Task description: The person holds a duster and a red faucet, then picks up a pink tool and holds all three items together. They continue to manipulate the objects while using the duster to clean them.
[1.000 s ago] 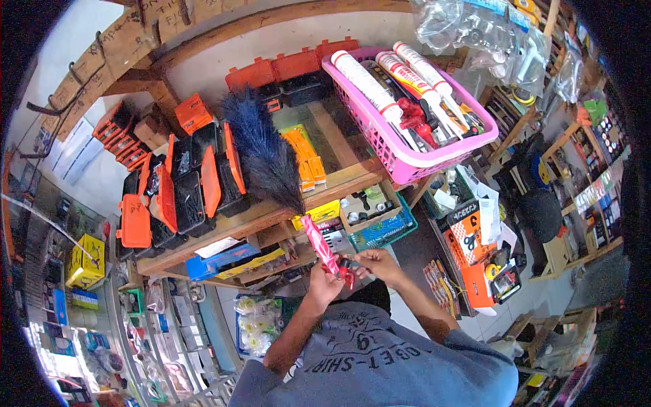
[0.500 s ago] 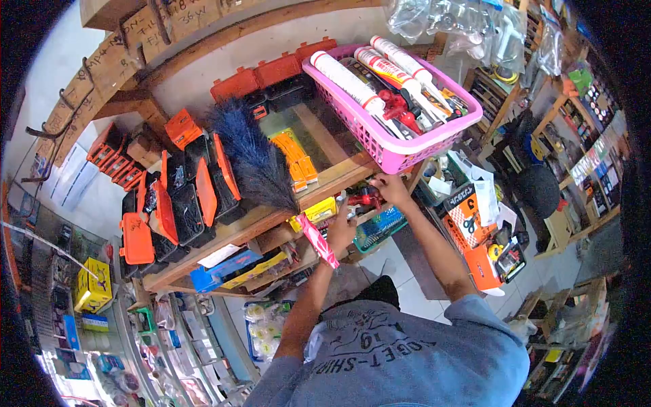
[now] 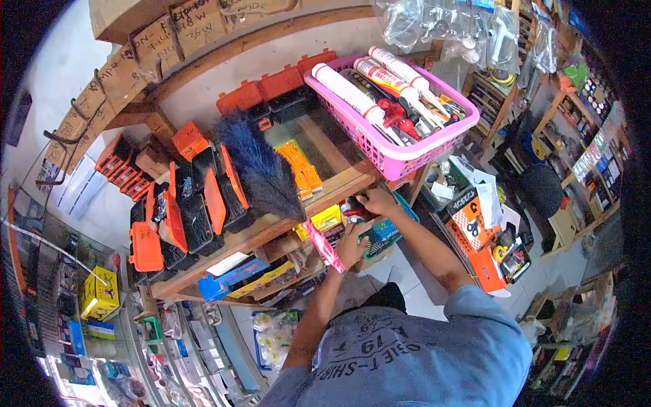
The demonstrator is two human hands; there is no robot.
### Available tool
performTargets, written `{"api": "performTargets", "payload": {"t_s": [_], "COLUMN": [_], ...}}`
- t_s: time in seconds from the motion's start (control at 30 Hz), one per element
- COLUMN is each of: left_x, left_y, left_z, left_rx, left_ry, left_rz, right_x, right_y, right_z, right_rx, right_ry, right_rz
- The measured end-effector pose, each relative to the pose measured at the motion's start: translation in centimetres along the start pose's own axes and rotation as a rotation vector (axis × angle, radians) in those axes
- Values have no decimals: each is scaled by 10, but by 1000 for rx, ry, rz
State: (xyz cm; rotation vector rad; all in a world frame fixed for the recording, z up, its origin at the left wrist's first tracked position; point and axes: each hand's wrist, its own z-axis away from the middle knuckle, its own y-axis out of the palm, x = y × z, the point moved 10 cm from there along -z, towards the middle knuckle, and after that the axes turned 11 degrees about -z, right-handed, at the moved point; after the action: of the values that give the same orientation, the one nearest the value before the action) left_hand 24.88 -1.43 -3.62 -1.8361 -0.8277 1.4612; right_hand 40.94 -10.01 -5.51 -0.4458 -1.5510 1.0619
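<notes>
My left hand (image 3: 353,247) is at the front of the compartment under the wooden tabletop (image 3: 339,188), its thumb apart from the fingers and nothing visible in it. Beside that wrist is a pink-and-white strip (image 3: 323,247). My right hand (image 3: 381,202) reaches in just below the tabletop edge, fingers curled; whatever they hold is hidden. A dark red object (image 3: 354,214) shows dimly in the compartment between the hands. Left of it sits a yellow box (image 3: 324,222), and a teal basket (image 3: 384,237) lies below my right hand.
A pink basket (image 3: 422,155) with sealant tubes and tools stands on the tabletop. Left of it are yellow-orange packets (image 3: 298,167), a dark blue feather duster (image 3: 261,166) and open orange-lidded cases (image 3: 146,245). An orange box (image 3: 485,270) is at right.
The red object, seen clearly between both hands before, now sits lower and mostly hidden in the compartment. My left hand has drawn slightly back from it. The view has shifted a little.
</notes>
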Motion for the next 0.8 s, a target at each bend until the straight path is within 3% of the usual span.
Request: {"api": "performTargets", "payload": {"t_s": [0.07,0.13,0.17,0.23,0.3,0.4,0.43,0.47,0.5,0.53,0.57,0.7,0.8], "left_x": [-4,-7,-7,-21,-19,-16,-9,0,7,12,14,11,11], "left_y": [-7,-8,-11,-28,-26,-26,-21,-11,-7,1,0,-8,-9], "left_z": [3,8,11,22,32,57,64,75,79,87,91,104,114], "left_rx": [-102,-130,-131,-159,-113,-58,45,151,131,136,113,67,33], "left_ry": [96,104,66,78,84,34,-116,-269,-235,-230,-206,-132,-116], "left_rz": [126,97,136,171,316,505,562,614,604,603,548,468,496], "right_x": [20,66,81,130,161,195,202,201,188,190,180,175,180], "right_y": [-24,-43,-68,-84,-125,-219,-253,-280,-297,-328,-348,-372,-354], "right_z": [25,60,74,123,158,181,181,174,157,148,132,82,56], "right_rx": [49,229,221,683,804,576,394,259,147,-121,-290,-364,-281], "right_ry": [-3,-259,-254,-370,-437,-589,-622,-569,-462,-571,-543,-484,-616], "right_rz": [-29,-185,-185,-400,-524,-597,-538,-518,-520,-261,-121,28,268]}}
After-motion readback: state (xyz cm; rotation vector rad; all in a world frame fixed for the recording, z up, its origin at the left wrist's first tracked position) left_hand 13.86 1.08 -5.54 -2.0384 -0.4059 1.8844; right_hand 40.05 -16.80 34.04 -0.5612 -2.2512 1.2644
